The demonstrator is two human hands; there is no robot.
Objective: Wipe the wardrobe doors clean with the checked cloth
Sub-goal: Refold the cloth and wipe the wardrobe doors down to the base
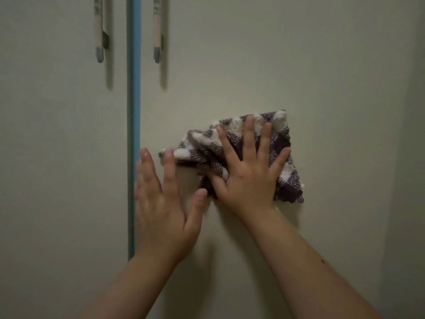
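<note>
Terry-weave checked cloth [279,143], soft, light (bunches easily): right hand [248,178] pins it on right door [299,65], fingers spread wide. Left hand [161,203] flat, empty, touching the cloth's corner.

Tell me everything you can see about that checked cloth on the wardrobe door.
The checked cloth is a woven, towel-like fabric in dark brown-purple and cream squares. It is crumpled into a rough triangle, with folds bunched toward its lower left, and lies flat against the right wardrobe door, below the handles. The right hand, fingers spread, presses it to the door and covers its middle. The left hand is open beside it, one fingertip at the cloth's left tip; whether it touches is unclear.
</note>
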